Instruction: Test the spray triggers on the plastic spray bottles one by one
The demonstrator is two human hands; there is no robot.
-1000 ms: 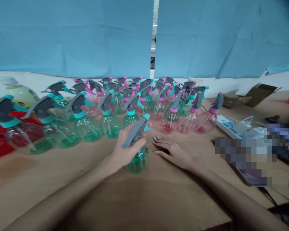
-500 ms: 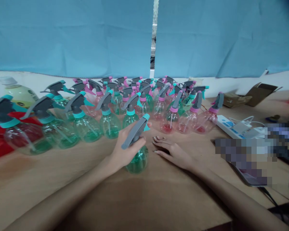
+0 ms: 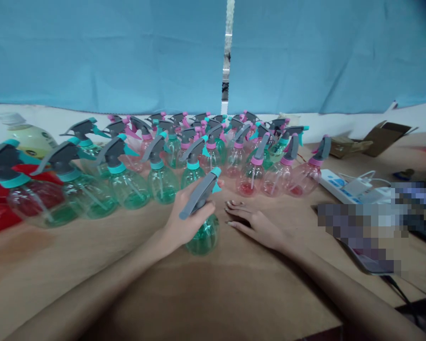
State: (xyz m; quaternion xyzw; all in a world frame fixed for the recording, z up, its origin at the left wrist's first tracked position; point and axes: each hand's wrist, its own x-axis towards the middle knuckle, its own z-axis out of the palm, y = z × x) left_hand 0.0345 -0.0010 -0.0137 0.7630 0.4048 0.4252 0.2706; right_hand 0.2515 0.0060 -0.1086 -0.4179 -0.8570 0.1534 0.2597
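My left hand (image 3: 188,215) is wrapped round the neck of a green spray bottle (image 3: 203,237), just under its grey and turquoise trigger head. The bottle is upright at the middle of the table, and its nozzle points away to the right. To its right, my right hand (image 3: 255,225) lies on the tabletop with fingers stretched out, touching no bottle. Beyond the left hand stands a row of green spray bottles (image 3: 130,192). Pink spray bottles (image 3: 247,184) stand beyond the right hand, each with a grey head and pink collar.
More spray bottles crowd the back, below a blue cloth (image 3: 110,57). A large capped bottle (image 3: 30,139) and red material (image 3: 3,208) are at left. On the right lie a white power strip (image 3: 341,187), an open cardboard box (image 3: 386,137) and a dark flat device (image 3: 365,263) with a cable.
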